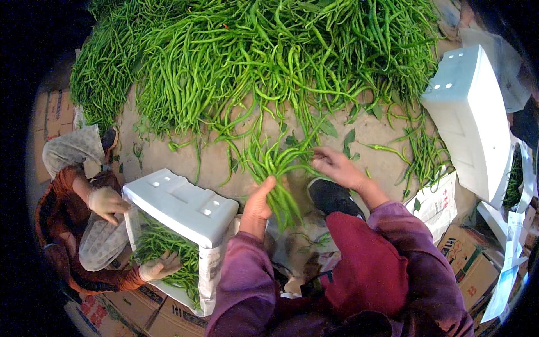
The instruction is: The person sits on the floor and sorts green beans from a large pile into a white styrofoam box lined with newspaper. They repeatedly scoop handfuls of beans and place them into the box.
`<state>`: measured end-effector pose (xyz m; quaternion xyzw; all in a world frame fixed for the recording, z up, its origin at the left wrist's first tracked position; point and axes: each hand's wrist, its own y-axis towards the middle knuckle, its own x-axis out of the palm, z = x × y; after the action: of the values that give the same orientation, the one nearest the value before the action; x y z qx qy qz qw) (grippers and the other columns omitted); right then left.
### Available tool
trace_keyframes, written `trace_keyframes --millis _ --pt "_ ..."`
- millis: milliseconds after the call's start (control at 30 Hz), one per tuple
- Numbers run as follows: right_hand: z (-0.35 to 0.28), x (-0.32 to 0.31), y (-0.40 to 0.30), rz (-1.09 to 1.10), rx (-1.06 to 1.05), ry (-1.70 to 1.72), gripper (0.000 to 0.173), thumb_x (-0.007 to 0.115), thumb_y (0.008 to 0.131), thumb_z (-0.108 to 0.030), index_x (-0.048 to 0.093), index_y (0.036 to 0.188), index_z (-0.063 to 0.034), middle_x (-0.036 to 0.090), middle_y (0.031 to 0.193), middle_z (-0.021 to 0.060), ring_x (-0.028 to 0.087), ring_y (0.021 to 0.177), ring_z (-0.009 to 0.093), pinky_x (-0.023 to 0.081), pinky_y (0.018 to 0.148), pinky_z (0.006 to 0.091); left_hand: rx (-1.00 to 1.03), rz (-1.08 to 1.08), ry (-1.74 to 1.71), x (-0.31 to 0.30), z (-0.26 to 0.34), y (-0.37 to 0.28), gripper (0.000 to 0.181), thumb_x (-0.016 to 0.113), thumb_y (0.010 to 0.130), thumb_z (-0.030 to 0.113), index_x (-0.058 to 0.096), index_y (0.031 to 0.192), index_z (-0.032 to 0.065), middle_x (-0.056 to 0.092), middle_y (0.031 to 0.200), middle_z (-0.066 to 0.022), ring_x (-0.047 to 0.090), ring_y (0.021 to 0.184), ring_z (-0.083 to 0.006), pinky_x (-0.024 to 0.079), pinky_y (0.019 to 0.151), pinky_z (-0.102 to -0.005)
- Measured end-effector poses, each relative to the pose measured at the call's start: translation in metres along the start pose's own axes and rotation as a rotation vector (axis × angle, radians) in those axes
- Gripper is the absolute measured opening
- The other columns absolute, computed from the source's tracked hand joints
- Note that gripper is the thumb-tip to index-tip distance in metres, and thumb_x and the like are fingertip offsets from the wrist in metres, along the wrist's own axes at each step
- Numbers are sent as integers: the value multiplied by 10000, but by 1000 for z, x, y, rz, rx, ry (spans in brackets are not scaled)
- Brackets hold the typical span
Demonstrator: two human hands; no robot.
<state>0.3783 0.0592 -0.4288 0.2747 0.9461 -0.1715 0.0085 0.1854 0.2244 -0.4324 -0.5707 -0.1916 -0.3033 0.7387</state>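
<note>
In my left hand (257,203) is a loose bunch of long green chili peppers (283,204). The thumb lies across the bunch, and the pepper ends fan out above and below the fist. To its right, my right hand (337,168) has its fingers bent beside the bunch's outer peppers. It is slightly blurred, so whether the fingertips pinch a pepper cannot be made out. Beyond both hands a large heap of green chili peppers (261,59) spreads over the floor, with stray peppers and leaves along its near edge.
At left, a co-worker's gloved hands (158,266) are at a white foam box (181,196) holding peppers and lined with printed paper. Another white foam box (463,113) stands at right, near a smaller pepper pile (427,153). Flattened cardboard (476,261) lies below it. My dark shoe (332,196) is under my right hand.
</note>
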Motion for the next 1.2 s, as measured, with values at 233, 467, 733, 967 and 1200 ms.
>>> trace_keyframes --millis 233,467,733,967,1200 --pt "-35 21 -2 -279 -20 -291 244 597 917 -221 600 1035 -7 627 815 85 582 698 185 484 661 361 -5 16 487 32 -12 -11 466 769 756 88 599 1188 47 668 1023 -49 647 882 -171 526 787 -319" --pt "-65 -11 -7 -382 -19 -102 242 722 808 -187 628 961 -25 642 834 84 594 768 166 497 686 314 -107 -20 393 35 4 -20 554 792 715 105 568 1217 39 649 1073 -57 629 927 -183 514 804 -330" --pt "-71 -37 4 -3 -61 -389 304 706 758 -144 615 1016 -12 654 858 178 653 795 322 512 739 385 -84 31 380 18 6 -18 471 751 730 88 577 1165 35 661 962 -72 639 808 -195 522 734 -337" --pt "6 -20 9 28 168 -480 299 615 847 -229 613 1011 21 639 912 268 623 864 439 499 777 458 1 213 655 12 -21 8 341 742 762 89 629 1083 63 662 909 -18 614 782 -144 491 740 -310" --pt "60 17 -12 -99 295 -611 320 571 876 -268 616 1016 16 635 934 283 604 901 457 486 815 471 200 297 1243 14 -66 27 356 709 754 212 650 1066 49 695 1004 -152 672 910 -292 508 793 -380"
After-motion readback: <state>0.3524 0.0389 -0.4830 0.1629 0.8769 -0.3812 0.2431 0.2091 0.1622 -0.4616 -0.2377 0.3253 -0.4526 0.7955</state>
